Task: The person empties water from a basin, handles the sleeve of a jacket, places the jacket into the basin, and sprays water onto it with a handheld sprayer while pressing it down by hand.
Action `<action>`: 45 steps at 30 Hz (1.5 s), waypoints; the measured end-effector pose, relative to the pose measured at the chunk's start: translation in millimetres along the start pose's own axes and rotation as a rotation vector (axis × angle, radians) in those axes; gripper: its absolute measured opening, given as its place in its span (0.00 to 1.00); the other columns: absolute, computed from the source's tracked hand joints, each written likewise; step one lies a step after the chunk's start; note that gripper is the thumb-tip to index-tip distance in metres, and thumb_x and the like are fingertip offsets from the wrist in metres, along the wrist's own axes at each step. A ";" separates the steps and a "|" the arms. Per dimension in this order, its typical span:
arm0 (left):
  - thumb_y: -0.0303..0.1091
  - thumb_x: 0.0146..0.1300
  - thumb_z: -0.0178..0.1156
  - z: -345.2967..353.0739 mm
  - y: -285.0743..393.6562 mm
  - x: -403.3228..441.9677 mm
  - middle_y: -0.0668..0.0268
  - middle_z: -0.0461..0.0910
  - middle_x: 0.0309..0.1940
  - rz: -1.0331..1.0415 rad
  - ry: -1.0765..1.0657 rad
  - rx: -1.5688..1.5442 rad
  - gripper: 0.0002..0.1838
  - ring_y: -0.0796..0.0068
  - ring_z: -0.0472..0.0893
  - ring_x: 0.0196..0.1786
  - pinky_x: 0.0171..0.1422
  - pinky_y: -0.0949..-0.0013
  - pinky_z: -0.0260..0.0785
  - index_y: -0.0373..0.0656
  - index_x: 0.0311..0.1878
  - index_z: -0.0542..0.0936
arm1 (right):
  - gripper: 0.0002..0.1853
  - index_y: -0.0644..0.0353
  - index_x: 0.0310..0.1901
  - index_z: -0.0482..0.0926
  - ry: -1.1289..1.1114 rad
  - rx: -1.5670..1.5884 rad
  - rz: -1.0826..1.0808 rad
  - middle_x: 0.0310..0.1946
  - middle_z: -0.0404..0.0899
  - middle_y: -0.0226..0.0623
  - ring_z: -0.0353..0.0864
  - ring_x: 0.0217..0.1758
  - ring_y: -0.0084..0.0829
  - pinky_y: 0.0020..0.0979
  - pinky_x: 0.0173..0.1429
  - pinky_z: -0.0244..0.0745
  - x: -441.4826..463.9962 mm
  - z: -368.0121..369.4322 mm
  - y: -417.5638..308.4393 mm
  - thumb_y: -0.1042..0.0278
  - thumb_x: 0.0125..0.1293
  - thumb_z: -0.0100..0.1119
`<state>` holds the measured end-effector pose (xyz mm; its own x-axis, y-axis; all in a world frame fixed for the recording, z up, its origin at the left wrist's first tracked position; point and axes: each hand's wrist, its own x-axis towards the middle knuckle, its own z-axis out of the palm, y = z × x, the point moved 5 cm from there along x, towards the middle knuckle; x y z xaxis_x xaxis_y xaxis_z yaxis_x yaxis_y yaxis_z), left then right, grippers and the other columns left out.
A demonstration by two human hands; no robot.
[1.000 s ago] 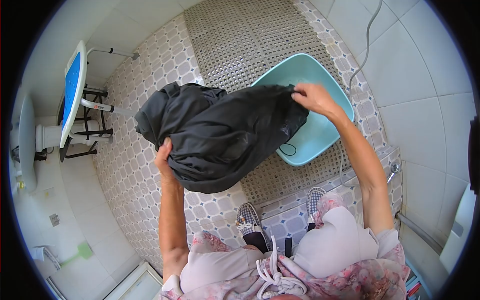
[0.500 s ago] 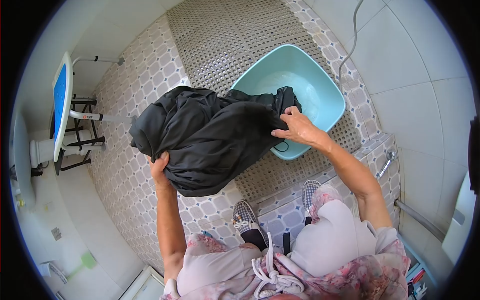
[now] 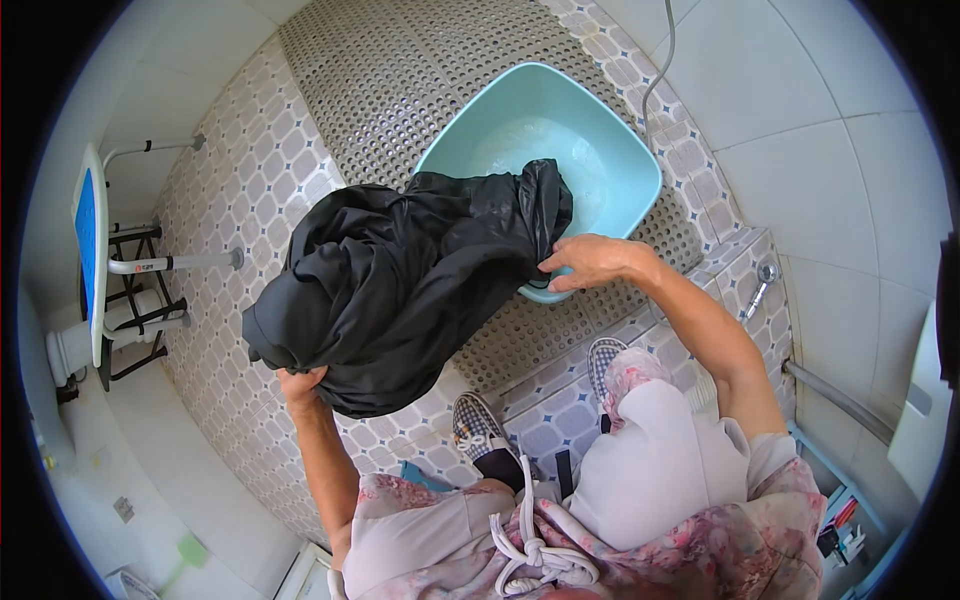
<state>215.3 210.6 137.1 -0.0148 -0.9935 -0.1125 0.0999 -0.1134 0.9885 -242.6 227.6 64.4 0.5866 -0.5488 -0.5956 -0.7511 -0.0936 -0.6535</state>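
Observation:
A large bundle of black cloth (image 3: 400,280), apparently a garment whose kind I cannot make out, stretches between my hands. My left hand (image 3: 303,385) is closed on its lower left edge, with some fingers hidden underneath. At the other end, my right hand (image 3: 595,262) has its fingertips and thumb at the cloth's edge, by the basin's near rim; a thin dark loop shows near the thumb. That end looks shiny and wet and hangs over into a light-blue basin (image 3: 625,195), which holds a little water. The rest of the bundle is outside the basin.
The basin stands on a grey perforated mat (image 3: 390,110) over patterned tiles (image 3: 245,170). On the left is a blue-and-white seat with metal legs (image 3: 92,250). A hose (image 3: 668,50) runs down the right wall near a metal fitting (image 3: 765,275). My shoes (image 3: 475,420) are below.
My left hand and the cloth's left end have shifted down and left in view. The right fingers have straightened somewhat at the cloth's edge. The whole view has also shifted slightly.

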 end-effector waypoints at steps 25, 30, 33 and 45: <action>0.26 0.45 0.53 -13.7 -4.4 -6.1 0.54 0.81 0.51 -0.007 0.123 0.067 0.28 0.59 0.80 0.54 0.67 0.58 0.68 0.26 0.54 0.75 | 0.25 0.51 0.57 0.77 0.531 -0.264 -0.019 0.65 0.66 0.40 0.64 0.66 0.54 0.45 0.62 0.71 49.0 -1.8 37.2 0.66 0.56 0.67; 0.31 0.42 0.51 22.6 26.8 -1.7 0.50 0.77 0.55 -0.138 0.010 -0.280 0.35 0.54 0.77 0.58 0.69 0.55 0.66 0.25 0.59 0.71 | 0.17 0.63 0.43 0.81 0.484 0.257 0.118 0.33 0.82 0.45 0.80 0.39 0.49 0.43 0.46 0.74 30.7 -28.7 23.3 0.55 0.68 0.55; 0.34 0.44 0.50 7.5 20.9 0.7 0.48 0.74 0.59 -0.123 0.058 -0.376 0.37 0.52 0.75 0.61 0.70 0.53 0.65 0.26 0.61 0.69 | 0.21 0.66 0.40 0.80 0.550 0.448 0.041 0.28 0.81 0.43 0.80 0.33 0.42 0.40 0.43 0.74 17.6 -30.0 12.1 0.51 0.71 0.51; 0.29 0.57 0.68 173.3 39.1 91.8 0.63 0.83 0.42 -0.225 0.125 -0.120 0.18 0.73 0.82 0.41 0.51 0.70 0.74 0.32 0.50 0.78 | 0.23 0.64 0.55 0.75 1.178 -0.032 0.487 0.46 0.80 0.49 0.79 0.51 0.45 0.45 0.54 0.74 18.0 -92.4 93.4 0.55 0.67 0.54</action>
<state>45.5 115.6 183.0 0.0724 -0.9352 -0.3466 0.2256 -0.3232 0.9190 -330.2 132.2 35.8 -0.3606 -0.9326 0.0144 -0.8288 0.3134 -0.4636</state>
